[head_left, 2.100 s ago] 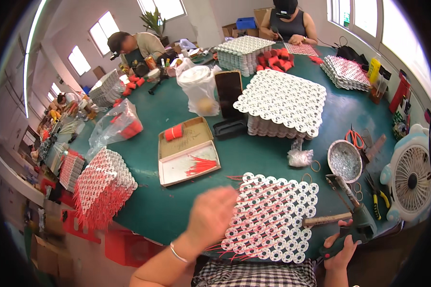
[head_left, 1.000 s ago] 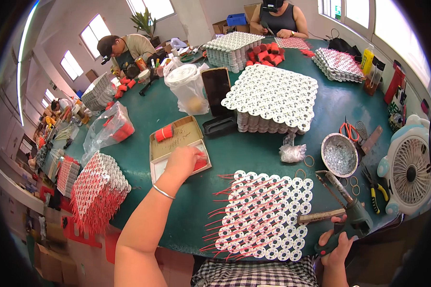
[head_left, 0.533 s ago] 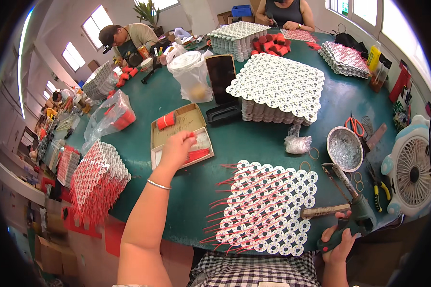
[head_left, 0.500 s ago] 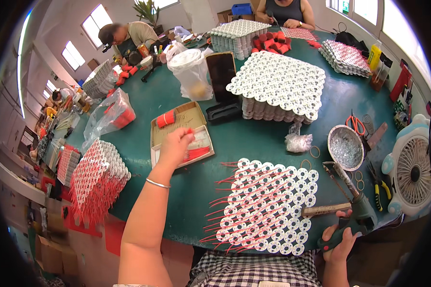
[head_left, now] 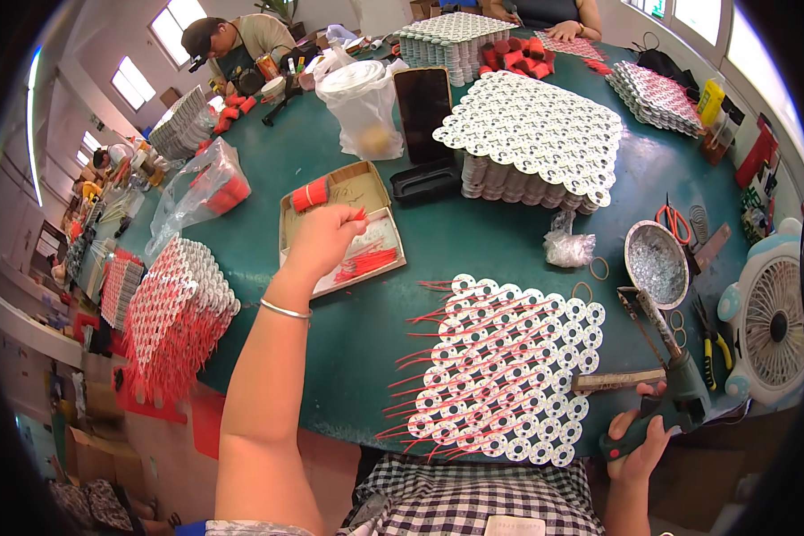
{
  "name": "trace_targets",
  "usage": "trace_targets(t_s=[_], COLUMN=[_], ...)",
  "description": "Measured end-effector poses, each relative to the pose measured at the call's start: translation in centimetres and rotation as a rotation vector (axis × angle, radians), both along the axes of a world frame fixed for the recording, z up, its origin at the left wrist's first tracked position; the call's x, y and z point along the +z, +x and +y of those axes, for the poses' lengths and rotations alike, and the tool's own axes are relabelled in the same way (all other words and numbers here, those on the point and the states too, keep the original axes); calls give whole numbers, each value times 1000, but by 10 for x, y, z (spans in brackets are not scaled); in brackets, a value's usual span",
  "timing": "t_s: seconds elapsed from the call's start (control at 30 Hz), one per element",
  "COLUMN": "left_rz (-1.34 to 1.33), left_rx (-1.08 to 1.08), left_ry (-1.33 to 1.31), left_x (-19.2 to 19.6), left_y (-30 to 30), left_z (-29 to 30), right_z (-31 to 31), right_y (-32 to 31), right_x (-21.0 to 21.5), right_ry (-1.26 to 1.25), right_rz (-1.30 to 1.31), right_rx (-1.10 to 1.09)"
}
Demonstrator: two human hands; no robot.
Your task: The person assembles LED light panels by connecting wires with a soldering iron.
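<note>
While hands (head_left: pixel 324 239) (head_left: pixel 640 443) are apart, white discs (head_left: pixel 518 372) lie between.

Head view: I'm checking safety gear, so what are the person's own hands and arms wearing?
Left hand and right hand: no glove shows on either grip. Both forearms have no sleeve over them, and a thin, silver-coloured bangle rings the left one.
</note>
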State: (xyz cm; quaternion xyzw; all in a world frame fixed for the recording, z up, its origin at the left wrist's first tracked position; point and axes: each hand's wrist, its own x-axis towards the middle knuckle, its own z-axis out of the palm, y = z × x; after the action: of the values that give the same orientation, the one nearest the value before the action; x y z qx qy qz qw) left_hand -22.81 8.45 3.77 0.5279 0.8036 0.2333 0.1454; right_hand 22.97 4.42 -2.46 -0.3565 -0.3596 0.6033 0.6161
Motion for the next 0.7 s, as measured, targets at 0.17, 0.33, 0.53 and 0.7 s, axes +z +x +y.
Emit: trace_targets(t_s=[0.17,0.33,0.53,0.7], left_rz=[-493,-655,-802,-902], left_rx=[192,190,150,131], left_ry=[247,360,347,335], left_x=[-6,-30,-48,-49], left_y=[-3,-5,-10,-11], left_z=[0,-3,-3,-5], right_z=[0,0,1,2], right_y=[-1,1,-1,-1], right_x=[-1,0,2,1], right_ry=[9,7,12,14], right_rz=[23,25,24,22], right_rx=[3,23,27,27])
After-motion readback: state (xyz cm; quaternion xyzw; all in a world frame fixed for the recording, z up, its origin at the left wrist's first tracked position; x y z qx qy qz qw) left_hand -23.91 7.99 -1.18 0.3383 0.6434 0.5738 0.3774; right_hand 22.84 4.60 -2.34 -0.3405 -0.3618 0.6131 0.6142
